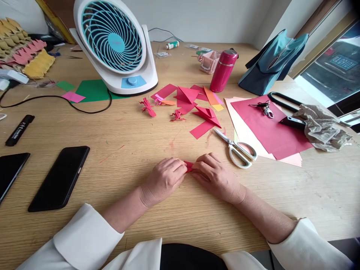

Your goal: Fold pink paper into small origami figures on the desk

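Pinching red paper [189, 166] between left hand [168, 174] and right hand [218, 176], with a narrow grip at each end, on or just above the table's [126, 131] near side. Looks part-folded; cannot tell how many creases remain. Shows folded figures [147, 107] beyond, seemingly done, and flat sheets [270, 135] at right, unworked. Leaves open room leftward to the phone [60, 178], less rightward, toward the scissors [231, 143].

White sleeves [312, 243], wide cuffs [88, 236], black clothing [191, 258]
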The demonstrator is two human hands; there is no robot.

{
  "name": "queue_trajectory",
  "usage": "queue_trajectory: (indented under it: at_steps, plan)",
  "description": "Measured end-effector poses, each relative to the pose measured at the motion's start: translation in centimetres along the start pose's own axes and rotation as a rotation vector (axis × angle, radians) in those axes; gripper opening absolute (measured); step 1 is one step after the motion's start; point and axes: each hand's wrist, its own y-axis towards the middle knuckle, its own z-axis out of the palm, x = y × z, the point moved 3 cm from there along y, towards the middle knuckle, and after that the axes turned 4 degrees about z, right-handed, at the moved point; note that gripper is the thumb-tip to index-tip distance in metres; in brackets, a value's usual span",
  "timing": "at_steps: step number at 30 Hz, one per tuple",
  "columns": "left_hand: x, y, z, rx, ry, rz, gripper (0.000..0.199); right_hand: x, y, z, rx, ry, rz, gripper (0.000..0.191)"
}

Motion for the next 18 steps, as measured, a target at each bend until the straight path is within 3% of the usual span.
queue_trajectory:
  at_steps: [6,13,18]
  plan:
    - [0.0,-0.1,-0.3,-0.049,-0.092,-0.037,0.009,0.4,0.7,0.7,0.041,-0.050,-0.079,0.022]
    - [0.1,-1.6,-1.2,-0.052,-0.049,0.104,0.024,0.7,0.4,0.7,0.058,-0.196,-0.171,0.022]
    - [0.6,-2.1,-1.8,-0.053,-0.055,0.090,0.024,0.9,0.4,0.8,0.030,-0.246,-0.223,0.019]
